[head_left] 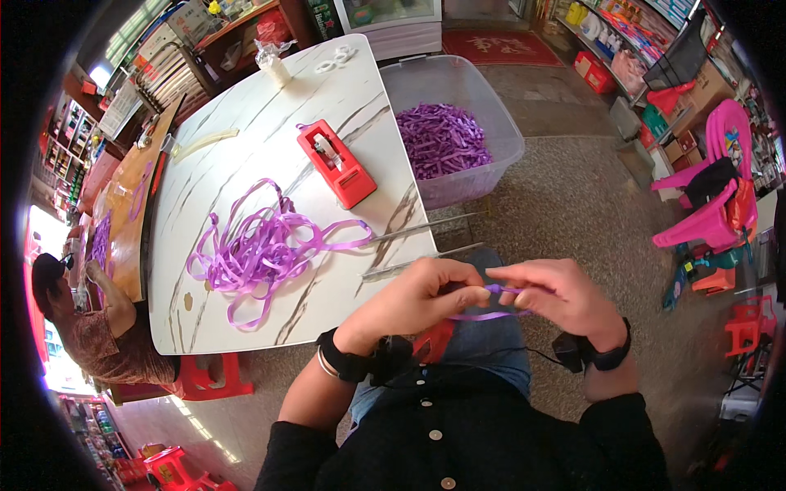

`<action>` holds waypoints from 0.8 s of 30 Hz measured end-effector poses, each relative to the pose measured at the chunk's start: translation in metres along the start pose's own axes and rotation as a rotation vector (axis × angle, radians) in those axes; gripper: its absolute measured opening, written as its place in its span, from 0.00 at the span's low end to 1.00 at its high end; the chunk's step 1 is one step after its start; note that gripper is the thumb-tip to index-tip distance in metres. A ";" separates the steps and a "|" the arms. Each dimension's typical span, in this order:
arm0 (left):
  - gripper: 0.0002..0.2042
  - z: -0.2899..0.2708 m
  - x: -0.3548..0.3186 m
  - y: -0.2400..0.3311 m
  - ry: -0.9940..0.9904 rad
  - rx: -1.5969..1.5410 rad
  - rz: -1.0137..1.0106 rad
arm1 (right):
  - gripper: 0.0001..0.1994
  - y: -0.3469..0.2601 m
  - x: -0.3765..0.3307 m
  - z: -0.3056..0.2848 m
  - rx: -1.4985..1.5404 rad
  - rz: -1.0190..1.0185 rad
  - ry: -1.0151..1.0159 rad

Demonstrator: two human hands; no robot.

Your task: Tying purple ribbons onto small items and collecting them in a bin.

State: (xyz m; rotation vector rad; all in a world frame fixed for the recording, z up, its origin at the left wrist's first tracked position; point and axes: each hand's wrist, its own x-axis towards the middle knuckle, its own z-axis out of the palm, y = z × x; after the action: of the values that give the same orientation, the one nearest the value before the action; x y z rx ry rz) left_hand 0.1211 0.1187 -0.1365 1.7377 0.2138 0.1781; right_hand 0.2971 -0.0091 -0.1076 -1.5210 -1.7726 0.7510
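Note:
Over my lap, just off the table's near right corner, a purple ribbon [483,316] is stretched between my two hands. My left hand [422,299] is closed, thumb and fingers pinching the ribbon where it bunches into a small darker knot or fold. The fingers of my right hand [561,296] are also pinched on the ribbon, a short way to the right. A loose pile of the same purple ribbon [266,250] lies tangled on the white marbled table [344,106]. Two thin metal rods [426,227] jut past the table's edge beside my left hand.
A red tape dispenser [348,172] stands on the table beyond the ribbon pile. Right of the table, a clear plastic bin [508,139] holds many purple ribbon pieces. Another person [102,327] sits at a wooden table on the left. Pink chairs [712,213] are at the right.

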 end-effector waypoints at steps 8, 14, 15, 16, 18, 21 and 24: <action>0.12 -0.008 0.006 -0.001 -0.174 -0.233 -0.125 | 0.22 0.004 -0.006 -0.010 0.575 0.290 -0.181; 0.14 -0.006 0.010 -0.001 -0.160 -0.313 -0.163 | 0.22 0.008 -0.008 -0.008 0.649 0.312 -0.172; 0.14 -0.007 0.010 -0.001 -0.160 -0.312 -0.164 | 0.22 0.008 -0.007 -0.009 0.647 0.314 -0.178; 0.14 -0.008 0.010 -0.002 -0.162 -0.326 -0.160 | 0.22 0.008 -0.007 -0.010 0.648 0.313 -0.177; 0.14 -0.008 0.011 -0.002 -0.167 -0.341 -0.155 | 0.22 0.007 -0.006 -0.011 0.617 0.306 -0.199; 0.13 -0.007 0.011 -0.001 -0.170 -0.375 -0.152 | 0.19 0.004 -0.007 -0.013 0.624 0.322 -0.193; 0.12 -0.005 0.011 0.001 -0.168 -0.430 -0.165 | 0.15 0.009 -0.009 -0.010 0.601 0.285 -0.149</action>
State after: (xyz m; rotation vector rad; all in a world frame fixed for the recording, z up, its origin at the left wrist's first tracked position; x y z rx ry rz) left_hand 0.1306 0.1265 -0.1350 1.2927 0.1789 -0.0425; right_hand 0.3113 -0.0165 -0.1096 -1.3268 -1.2628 1.4216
